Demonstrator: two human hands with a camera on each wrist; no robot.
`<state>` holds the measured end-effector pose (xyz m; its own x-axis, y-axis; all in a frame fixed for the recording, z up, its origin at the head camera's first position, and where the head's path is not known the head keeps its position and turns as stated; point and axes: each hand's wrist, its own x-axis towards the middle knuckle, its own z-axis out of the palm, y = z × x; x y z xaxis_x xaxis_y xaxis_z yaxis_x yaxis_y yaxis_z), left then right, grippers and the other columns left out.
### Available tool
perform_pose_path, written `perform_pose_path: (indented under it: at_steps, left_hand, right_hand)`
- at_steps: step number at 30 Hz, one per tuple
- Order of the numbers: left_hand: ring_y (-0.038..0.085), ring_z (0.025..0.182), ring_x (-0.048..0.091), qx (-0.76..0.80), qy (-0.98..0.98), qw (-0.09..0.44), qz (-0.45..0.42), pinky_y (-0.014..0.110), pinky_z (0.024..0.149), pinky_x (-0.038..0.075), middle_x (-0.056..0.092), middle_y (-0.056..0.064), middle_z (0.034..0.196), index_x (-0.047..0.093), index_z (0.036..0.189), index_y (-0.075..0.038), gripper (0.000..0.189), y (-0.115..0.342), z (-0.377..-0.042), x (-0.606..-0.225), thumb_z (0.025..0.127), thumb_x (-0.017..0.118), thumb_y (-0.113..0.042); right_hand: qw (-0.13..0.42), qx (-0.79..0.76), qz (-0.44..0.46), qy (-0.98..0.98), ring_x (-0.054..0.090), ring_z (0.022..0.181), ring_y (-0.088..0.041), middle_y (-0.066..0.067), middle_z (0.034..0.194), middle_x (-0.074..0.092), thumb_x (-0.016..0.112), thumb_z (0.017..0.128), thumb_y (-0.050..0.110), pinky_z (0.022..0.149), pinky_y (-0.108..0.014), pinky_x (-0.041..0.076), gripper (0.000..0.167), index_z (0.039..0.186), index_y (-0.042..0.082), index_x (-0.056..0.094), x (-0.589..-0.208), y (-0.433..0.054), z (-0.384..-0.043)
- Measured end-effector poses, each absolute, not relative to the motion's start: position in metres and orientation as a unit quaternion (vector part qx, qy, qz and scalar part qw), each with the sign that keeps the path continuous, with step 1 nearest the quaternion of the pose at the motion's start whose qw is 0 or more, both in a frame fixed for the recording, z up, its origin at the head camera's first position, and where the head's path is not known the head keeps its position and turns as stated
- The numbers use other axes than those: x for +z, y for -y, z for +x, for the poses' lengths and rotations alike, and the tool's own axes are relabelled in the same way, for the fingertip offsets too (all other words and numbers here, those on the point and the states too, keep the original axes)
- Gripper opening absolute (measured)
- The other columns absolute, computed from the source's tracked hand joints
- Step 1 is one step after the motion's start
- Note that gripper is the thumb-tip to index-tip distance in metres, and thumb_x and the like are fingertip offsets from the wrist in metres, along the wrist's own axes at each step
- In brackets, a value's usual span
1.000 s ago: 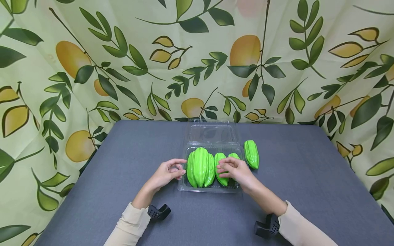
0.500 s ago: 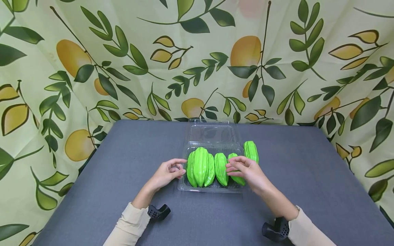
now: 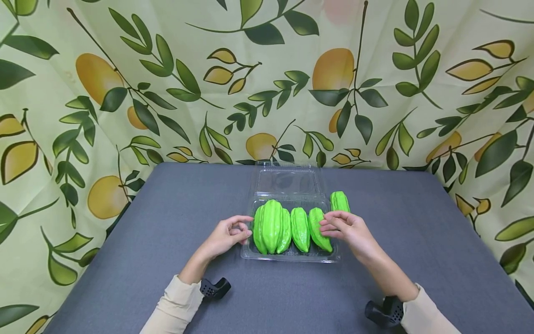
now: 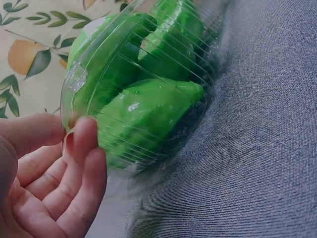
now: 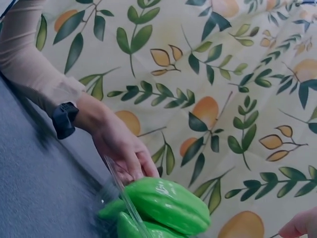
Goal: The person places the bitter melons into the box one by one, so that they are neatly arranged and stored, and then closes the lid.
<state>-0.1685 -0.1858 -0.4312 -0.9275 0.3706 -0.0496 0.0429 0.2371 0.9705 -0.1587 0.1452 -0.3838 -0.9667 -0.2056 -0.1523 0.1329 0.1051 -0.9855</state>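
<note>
A clear plastic clamshell box [image 3: 267,256] lies open, its lid folded back. Inside are bright green, glossy ridged fruits shaped like star fruits: a piled group [image 3: 272,227] at the left, one fruit [image 3: 299,229] beside it, and another [image 3: 318,232] slanting at the right. My left hand [image 3: 227,236] holds the box's left rim; in the left wrist view its fingertips meet at the clear edge [image 4: 67,106]. My right hand [image 3: 350,232] hovers at the box's right side, fingers loosely bent and holding nothing, fingertips overlapping the rightmost fruit.
One more green fruit [image 3: 340,201] lies outside the box, behind my right hand and partly hidden by it. The lid [image 3: 288,181] stretches toward the table's back edge. A fabric backdrop [image 3: 267,93] with leaf and fruit print surrounds the grey table [image 3: 200,185].
My right hand has drawn away to the right, uncovering the two fruits at the box's right side and now partly covering the loose one. The left hand stays at the rim.
</note>
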Motion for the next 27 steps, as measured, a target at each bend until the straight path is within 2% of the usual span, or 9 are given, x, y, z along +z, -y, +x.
perform_pose_path:
  at_steps: [16, 27]
  left_hand:
    - [0.001, 0.057, 0.057, 0.613, -0.767, 0.142, 0.122, 0.019, 0.059, 0.052, 0.053, -0.005, 0.081, 0.049, 0.131, 0.009, 0.042, 0.185, -0.168, -0.430, 0.092, 0.059, -0.002]
    - [0.000, 0.057, 0.057, 0.616, -0.765, 0.144, 0.122, 0.019, 0.059, 0.052, 0.054, -0.005, 0.081, 0.048, 0.131, 0.011, 0.043, 0.185, -0.169, -0.431, 0.091, 0.060, -0.002]
  right_hand:
    - [0.105, -0.625, -0.022, -0.773, 0.066, 0.079, -0.001, 0.010, 0.085, 0.068, 0.052, 0.099, 0.016, 0.075, -0.022, 0.059, 0.035, 0.116, -0.015, 0.049, -0.388, -0.176, -0.169]
    - [0.119, -0.593, 0.012, -0.797, 0.066, 0.077, 0.000, 0.007, 0.086, 0.065, 0.050, 0.099, 0.017, 0.076, -0.022, 0.059, 0.042, 0.124, -0.017, 0.044, -0.390, -0.190, -0.183]
